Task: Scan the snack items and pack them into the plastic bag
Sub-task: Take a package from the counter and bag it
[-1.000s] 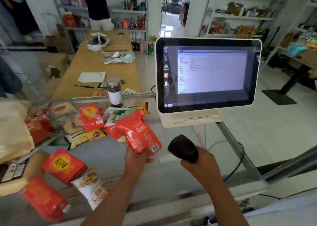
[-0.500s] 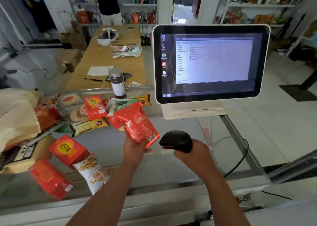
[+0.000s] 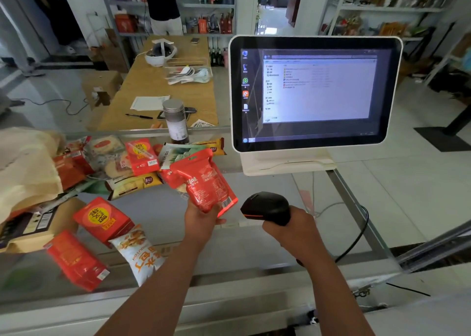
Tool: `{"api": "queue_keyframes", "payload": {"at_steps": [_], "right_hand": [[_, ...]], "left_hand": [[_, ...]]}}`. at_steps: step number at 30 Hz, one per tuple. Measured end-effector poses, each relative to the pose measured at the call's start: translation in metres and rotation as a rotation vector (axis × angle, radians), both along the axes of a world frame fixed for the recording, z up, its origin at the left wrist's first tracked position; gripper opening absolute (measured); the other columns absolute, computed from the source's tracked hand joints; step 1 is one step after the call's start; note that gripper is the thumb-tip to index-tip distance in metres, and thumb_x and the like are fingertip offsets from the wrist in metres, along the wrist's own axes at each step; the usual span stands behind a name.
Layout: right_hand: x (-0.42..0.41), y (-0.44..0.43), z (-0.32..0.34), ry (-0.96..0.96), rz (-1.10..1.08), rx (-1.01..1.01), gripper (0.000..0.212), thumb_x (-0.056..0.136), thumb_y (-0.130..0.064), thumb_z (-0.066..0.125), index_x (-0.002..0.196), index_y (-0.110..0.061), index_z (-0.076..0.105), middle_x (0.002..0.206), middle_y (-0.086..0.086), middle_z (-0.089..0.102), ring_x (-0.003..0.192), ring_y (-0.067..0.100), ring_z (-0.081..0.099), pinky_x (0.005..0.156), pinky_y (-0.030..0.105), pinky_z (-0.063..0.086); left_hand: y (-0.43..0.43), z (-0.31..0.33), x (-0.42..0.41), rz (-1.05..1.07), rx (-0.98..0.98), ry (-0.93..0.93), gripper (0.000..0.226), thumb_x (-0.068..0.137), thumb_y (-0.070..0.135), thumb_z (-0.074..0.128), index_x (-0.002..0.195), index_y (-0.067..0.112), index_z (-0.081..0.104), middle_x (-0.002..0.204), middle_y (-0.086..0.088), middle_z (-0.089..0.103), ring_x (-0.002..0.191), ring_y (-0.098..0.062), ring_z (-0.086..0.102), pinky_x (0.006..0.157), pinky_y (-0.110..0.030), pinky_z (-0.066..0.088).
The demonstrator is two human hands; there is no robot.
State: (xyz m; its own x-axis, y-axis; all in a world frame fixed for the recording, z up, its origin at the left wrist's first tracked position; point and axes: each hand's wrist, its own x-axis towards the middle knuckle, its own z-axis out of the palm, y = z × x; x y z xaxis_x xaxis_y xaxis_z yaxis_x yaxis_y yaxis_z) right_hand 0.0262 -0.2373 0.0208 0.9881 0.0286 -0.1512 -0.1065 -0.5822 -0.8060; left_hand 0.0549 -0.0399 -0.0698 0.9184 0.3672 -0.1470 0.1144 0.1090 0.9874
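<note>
One red foil snack pouch [image 3: 204,182] is held beside one black handheld scanner [image 3: 265,205], above the glass worktop [image 3: 254,249].
The pouch is gripped from below by the left hand [image 3: 201,219]; the scanner is clasped in the right hand [image 3: 293,230], its nose just beside the barcode corner. Three more red and white packets [image 3: 103,219] are laid front left. Since a second ago, the scanner has been levelled and brought nearer.
</note>
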Motion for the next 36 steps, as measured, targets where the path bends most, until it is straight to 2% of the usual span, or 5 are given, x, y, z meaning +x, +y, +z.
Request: {"api": "queue_keyframes", "payload": {"at_steps": [12,21,29,32,36], "right_hand": [[-0.002,-0.002,0.000,0.019,-0.027,0.001,0.012,0.076,-0.020,0.068,0.068,-0.016,0.059,0.057,-0.001,0.056,0.057,0.012,0.057,0.059,0.031,0.051],[0.000,-0.002,-0.008,-0.010,-0.015,-0.023,0.019,0.080,-0.020,0.068,0.069,-0.024,0.053,0.058,-0.007,0.054,0.057,0.005,0.054,0.056,0.014,0.038],[0.004,0.011,-0.045,-0.043,0.017,-0.140,0.027,0.075,-0.015,0.071,0.097,-0.018,0.055,0.088,-0.003,0.058,0.076,0.007,0.054,0.059,0.007,0.035],[0.004,0.015,-0.065,-0.104,0.003,-0.211,0.031,0.081,-0.012,0.067,0.110,-0.013,0.056,0.101,0.002,0.057,0.093,0.013,0.057,0.073,0.010,0.039],[0.003,0.019,-0.074,-0.189,-0.010,-0.240,0.042,0.082,-0.007,0.069,0.121,-0.010,0.054,0.113,0.007,0.055,0.105,0.020,0.056,0.092,0.028,0.044]], "left_hand": [[-0.004,0.000,-0.001,0.011,0.012,-0.002,0.049,0.088,0.010,0.067,0.127,0.019,0.039,0.111,0.000,0.058,0.087,-0.011,0.064,0.055,-0.020,0.056],[-0.003,-0.004,0.000,0.022,0.032,-0.006,0.051,0.088,0.012,0.068,0.129,0.021,0.039,0.111,0.000,0.058,0.089,-0.014,0.065,0.056,-0.021,0.057],[-0.002,-0.003,-0.003,-0.008,0.036,-0.007,0.049,0.088,0.015,0.067,0.126,0.025,0.038,0.113,0.002,0.059,0.091,-0.012,0.066,0.062,-0.026,0.059],[-0.002,-0.005,-0.002,-0.003,0.033,-0.011,0.051,0.087,0.014,0.069,0.127,0.025,0.039,0.114,0.001,0.060,0.094,-0.016,0.067,0.063,-0.028,0.059],[-0.002,-0.006,-0.003,-0.011,0.031,-0.005,0.051,0.087,0.015,0.069,0.128,0.025,0.039,0.114,0.001,0.060,0.095,-0.015,0.067,0.063,-0.028,0.059]]}}
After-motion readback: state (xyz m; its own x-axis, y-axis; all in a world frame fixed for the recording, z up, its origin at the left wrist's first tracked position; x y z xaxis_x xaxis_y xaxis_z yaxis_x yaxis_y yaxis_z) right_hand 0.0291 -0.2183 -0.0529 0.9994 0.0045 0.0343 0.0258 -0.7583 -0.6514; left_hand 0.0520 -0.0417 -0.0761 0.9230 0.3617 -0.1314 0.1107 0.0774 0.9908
